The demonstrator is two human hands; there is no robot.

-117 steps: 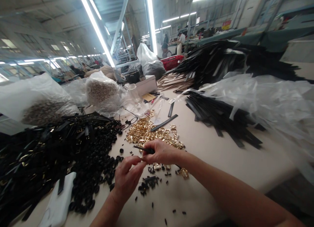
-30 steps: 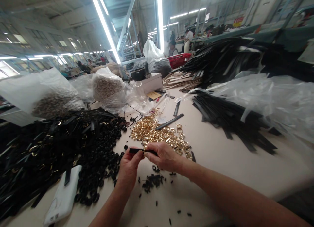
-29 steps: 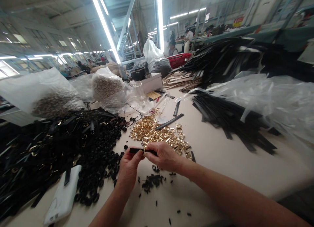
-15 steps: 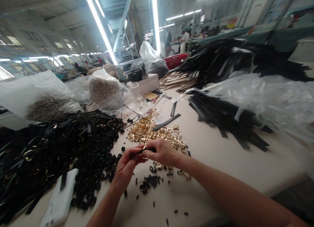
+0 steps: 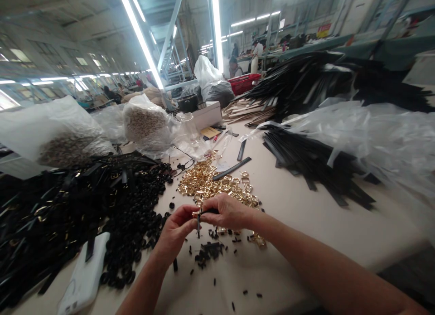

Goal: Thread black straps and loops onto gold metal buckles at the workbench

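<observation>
Hands meet above the desk (image 5: 306, 224): the left hand (image 5: 176, 229) and right hand (image 5: 227, 211) both pinch a narrow black strap (image 5: 199, 223) with a gold buckle (image 5: 196, 213) at its top, the strap hanging down between the fingertips. Just beyond lies a heap of gold buckles (image 5: 210, 183); small black loops (image 5: 209, 250) are scattered directly beneath. A large pile of black rings (image 5: 136, 215) and a white phone (image 5: 84, 274) lie to the left.

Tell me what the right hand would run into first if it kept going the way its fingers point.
The right hand points leftward at the left hand, sharing a thin black strap and gold buckle. It would meet those fingers first; beyond them, probably the pile of black rings, though depth is unclear.
</observation>
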